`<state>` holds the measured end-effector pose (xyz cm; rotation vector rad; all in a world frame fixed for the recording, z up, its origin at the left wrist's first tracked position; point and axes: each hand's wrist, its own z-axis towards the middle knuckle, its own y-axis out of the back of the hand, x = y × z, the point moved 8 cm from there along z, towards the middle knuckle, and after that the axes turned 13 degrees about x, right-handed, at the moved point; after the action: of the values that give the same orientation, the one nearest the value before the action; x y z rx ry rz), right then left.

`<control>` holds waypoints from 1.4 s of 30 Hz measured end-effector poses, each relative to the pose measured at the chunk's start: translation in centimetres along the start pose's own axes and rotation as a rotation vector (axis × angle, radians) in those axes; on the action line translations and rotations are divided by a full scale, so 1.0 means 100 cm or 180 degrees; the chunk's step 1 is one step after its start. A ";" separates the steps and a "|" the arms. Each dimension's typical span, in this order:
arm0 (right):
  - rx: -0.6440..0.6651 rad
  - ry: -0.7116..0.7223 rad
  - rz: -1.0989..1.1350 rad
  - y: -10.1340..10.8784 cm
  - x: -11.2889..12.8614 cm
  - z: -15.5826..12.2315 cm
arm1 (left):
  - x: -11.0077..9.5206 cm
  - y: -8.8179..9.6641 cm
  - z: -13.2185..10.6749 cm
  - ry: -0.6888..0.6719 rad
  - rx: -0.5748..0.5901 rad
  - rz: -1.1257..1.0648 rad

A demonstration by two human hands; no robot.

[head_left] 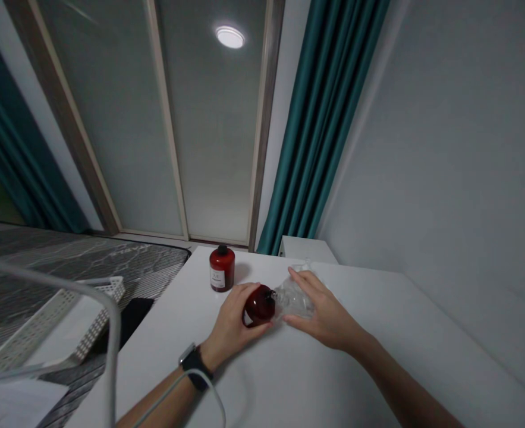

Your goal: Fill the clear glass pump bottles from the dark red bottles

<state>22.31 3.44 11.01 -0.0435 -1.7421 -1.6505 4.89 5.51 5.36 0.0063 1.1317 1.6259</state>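
Note:
My left hand (pixel 232 321) is wrapped around a dark red bottle (pixel 259 305) that lies on its side on the white table (pixel 298 380). A watch sits on that wrist. My right hand (pixel 322 309) rests on a clear crinkled plastic bag (pixel 292 297) at the bottle's mouth end, fingers curled on the film with the thumb underneath. A second dark red bottle (pixel 222 268) with a black cap and a pale label stands upright just behind my left hand.
A white perforated tray (pixel 57 321) lies on a grey patterned mattress (pixel 66 261) to the left. A curved white tube (pixel 110 333) crosses the left foreground. Teal curtains (pixel 320 131) hang behind, and a small white cabinet (pixel 307 248) stands at the table's far edge.

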 end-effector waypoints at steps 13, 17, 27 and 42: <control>0.0034 -0.0014 -0.0023 0.002 0.002 0.001 | 0.001 -0.002 0.000 0.0024 0.0025 -0.0064; 0.0067 0.0005 -0.0013 0.004 0.004 0.002 | 0.002 -0.003 -0.001 0.0052 -0.0003 -0.0105; 0.0108 -0.0017 -0.0042 0.006 0.006 0.003 | 0.001 -0.002 -0.001 0.0052 -0.0088 -0.0139; 0.0165 0.0005 0.0002 0.008 0.008 0.004 | 0.001 -0.003 -0.001 0.0061 -0.0080 -0.0129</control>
<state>21.95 3.54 12.16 -0.0187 -1.7825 -1.6038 5.03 5.49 5.06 -0.0486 1.1191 1.6072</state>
